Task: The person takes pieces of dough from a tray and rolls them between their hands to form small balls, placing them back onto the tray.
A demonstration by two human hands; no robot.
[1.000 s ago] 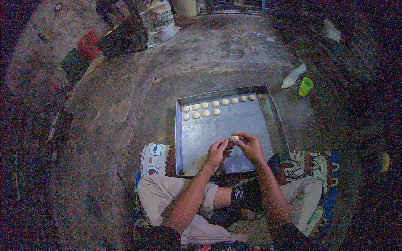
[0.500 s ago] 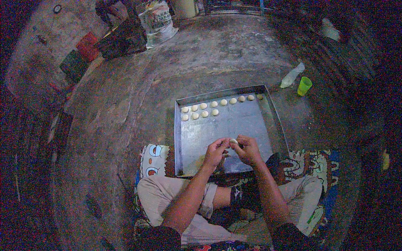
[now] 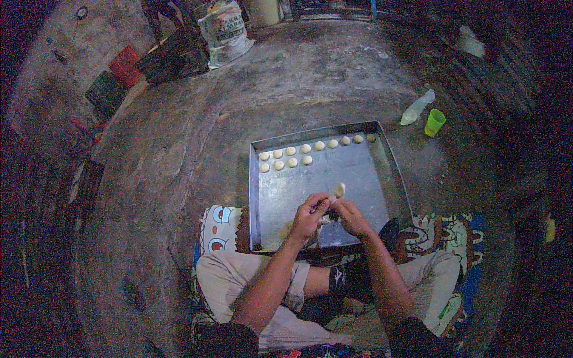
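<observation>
Above the near half of a shallow metal tray (image 3: 280,197), my two hands meet with bent, closed fingers. A small pale piece of dough (image 3: 339,190) sticks up from between the fingertips, with its rounded end on top. My left hand (image 3: 309,216) pinches at its lower end from the left. From the other side my right hand (image 3: 352,218) grips it too. Something pale shows under the left fingers, too blurred to name. Small round dough balls (image 3: 307,160) lie along the tray's far side, one full row and a shorter second row at the left.
A green plastic cup (image 3: 435,122) and a clear plastic bag (image 3: 417,108) are on the concrete floor beyond the tray's right corner. A white sack (image 3: 225,36) stands far back, near dark crates and a red box (image 3: 125,67). Under my crossed legs lies a cartoon-patterned mat (image 3: 222,230).
The dough piece now rises higher above my fingertips. My right hand has turned and dropped slightly, while the left stays nearly in place. The rows on the tray look the same.
</observation>
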